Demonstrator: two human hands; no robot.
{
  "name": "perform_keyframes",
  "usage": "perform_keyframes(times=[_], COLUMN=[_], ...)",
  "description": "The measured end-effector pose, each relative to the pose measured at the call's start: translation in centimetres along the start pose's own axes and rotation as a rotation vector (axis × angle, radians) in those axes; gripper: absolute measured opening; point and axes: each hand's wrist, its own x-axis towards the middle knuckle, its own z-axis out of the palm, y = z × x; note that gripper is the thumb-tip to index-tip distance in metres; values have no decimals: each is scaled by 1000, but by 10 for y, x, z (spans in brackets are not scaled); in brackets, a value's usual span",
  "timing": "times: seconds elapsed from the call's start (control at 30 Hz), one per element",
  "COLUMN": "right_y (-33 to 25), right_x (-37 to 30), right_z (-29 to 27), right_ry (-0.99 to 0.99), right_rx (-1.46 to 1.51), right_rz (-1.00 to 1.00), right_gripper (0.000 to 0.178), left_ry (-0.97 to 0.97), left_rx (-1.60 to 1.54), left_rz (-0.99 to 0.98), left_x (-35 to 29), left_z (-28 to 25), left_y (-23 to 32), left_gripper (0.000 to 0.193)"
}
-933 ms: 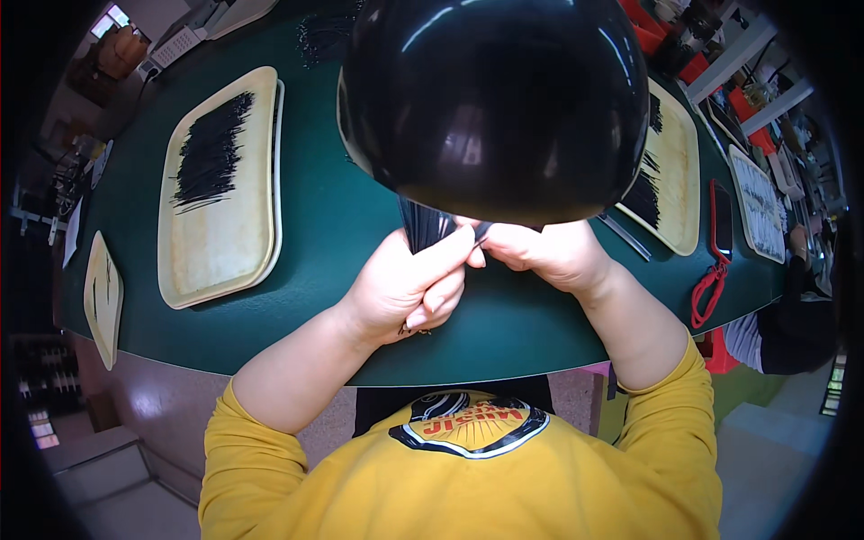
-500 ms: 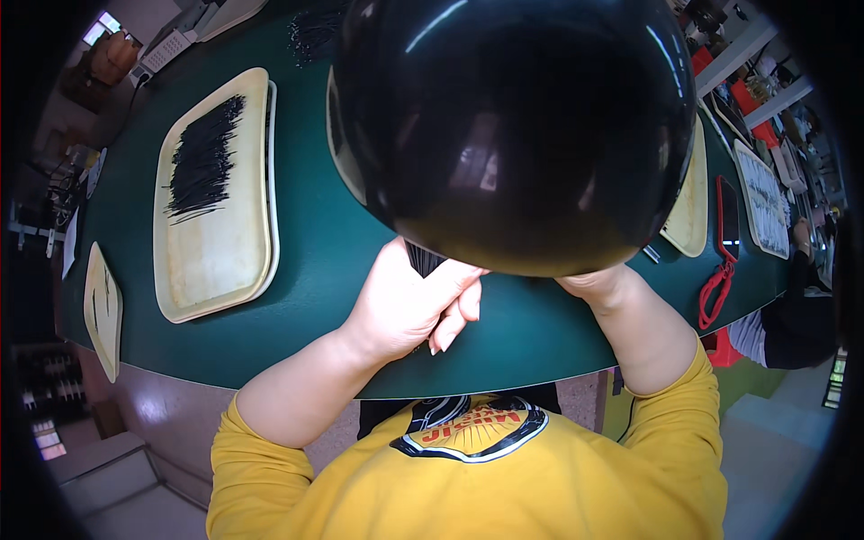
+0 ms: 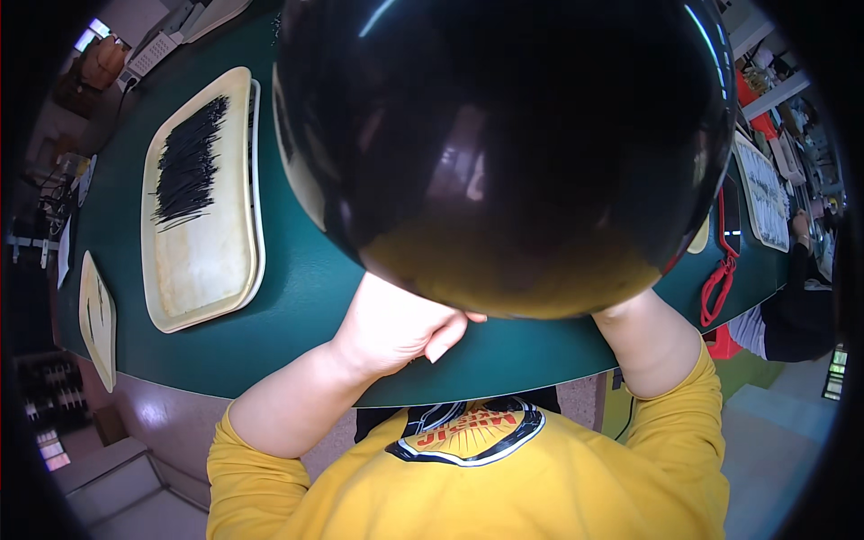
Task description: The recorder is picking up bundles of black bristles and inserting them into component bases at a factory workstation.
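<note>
Black wires (image 3: 191, 162): one pile showing, off to the left. Two hands in: left hand (image 3: 396, 326) with fingers curled, can't tell around what; right hand (image 3: 621, 310) mostly hidden, so can't tell wide or narrow. One big black dome (image 3: 504, 162) blocking the view. Two forearms (image 3: 292, 405) angled inward, over the near edge of the green table (image 3: 301, 288). Decent open room leftward, then two stacked trays (image 3: 193, 274), pile on top.

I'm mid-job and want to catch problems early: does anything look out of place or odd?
The glossy black dome hides most of the right hand and part of the left hand, obscuring the work. On the large cream tray, some black strands stick out unevenly.
</note>
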Motion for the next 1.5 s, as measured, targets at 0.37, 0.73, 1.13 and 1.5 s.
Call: perform_keyframes(times=[0.37,0.73,1.13,1.5], right_y=[-1,10,17,-1], right_x=[-3,-8,-4,-3], right_z=[-3,-14,-14,-11], right_ry=[117,85,265,75], right_rx=[162,90,-242,481], right_rz=[122,-12,-253,131], right_gripper=[23,30,11,8], left_ry=[-36,-90,121,-17], left_rx=[47,55,373,92], left_rz=[-30,5,87,-4], left_x=[-2,-1,-2,-3], left_z=[-5,-5,4,-5], left_y=[3,1,-5,2], left_gripper=[11,12,13,11])
